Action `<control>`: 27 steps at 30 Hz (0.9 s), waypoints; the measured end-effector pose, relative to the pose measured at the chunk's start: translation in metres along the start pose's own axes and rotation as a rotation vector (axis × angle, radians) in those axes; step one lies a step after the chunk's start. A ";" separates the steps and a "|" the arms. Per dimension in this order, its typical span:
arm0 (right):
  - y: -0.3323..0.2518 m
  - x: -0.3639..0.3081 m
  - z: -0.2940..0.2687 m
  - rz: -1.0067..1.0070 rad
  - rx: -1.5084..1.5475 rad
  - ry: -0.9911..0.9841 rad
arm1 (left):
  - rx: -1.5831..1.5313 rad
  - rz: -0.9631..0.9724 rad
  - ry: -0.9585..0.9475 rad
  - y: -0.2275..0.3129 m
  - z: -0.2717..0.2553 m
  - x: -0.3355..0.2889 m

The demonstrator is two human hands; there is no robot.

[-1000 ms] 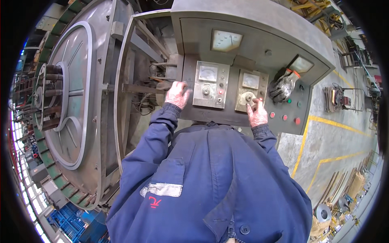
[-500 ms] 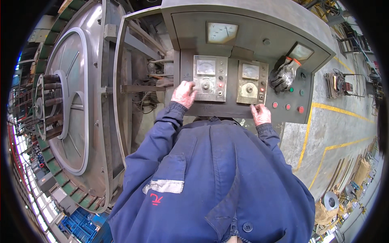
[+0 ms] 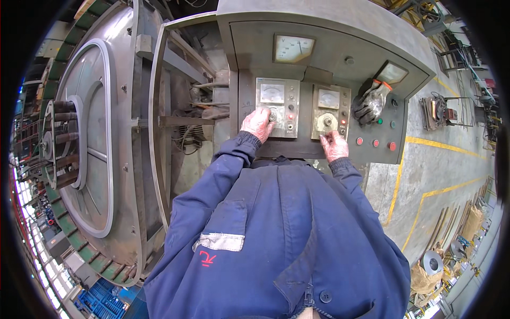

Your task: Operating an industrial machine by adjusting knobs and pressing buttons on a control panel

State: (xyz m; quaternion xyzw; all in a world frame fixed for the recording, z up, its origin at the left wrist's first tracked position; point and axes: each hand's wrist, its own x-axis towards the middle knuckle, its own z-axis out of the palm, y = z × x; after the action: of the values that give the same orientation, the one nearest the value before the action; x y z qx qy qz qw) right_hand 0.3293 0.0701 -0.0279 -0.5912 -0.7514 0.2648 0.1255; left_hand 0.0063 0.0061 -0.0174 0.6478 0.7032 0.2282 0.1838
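While my left hand [image 3: 257, 126] curls close to the left knob [image 3: 272, 115], at its two o'clock, I cannot tell whether those fingers pinch; the right knob [image 3: 327, 122] sits farther off, at eleven o'clock from my right hand [image 3: 335, 148], fingers bent, grip unclear.

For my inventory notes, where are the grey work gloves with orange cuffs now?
In the head view, the gloves rest right of centre on the grey metal control panel, beside a round green button.
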 end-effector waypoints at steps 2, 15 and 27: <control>-0.007 0.004 -0.002 0.028 -0.039 -0.051 | 0.007 0.004 0.002 0.000 0.000 0.002; -0.004 0.011 0.000 0.053 -0.081 -0.129 | -0.019 0.022 0.030 -0.004 0.007 0.003; 0.021 0.015 0.015 -0.147 0.011 -0.032 | -0.035 -0.092 -0.060 0.003 -0.010 0.005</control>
State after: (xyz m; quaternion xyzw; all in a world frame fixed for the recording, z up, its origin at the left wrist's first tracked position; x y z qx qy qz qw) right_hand 0.3352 0.0840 -0.0532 -0.5293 -0.7933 0.2685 0.1359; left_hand 0.0030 0.0102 -0.0074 0.6180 0.7224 0.2121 0.2263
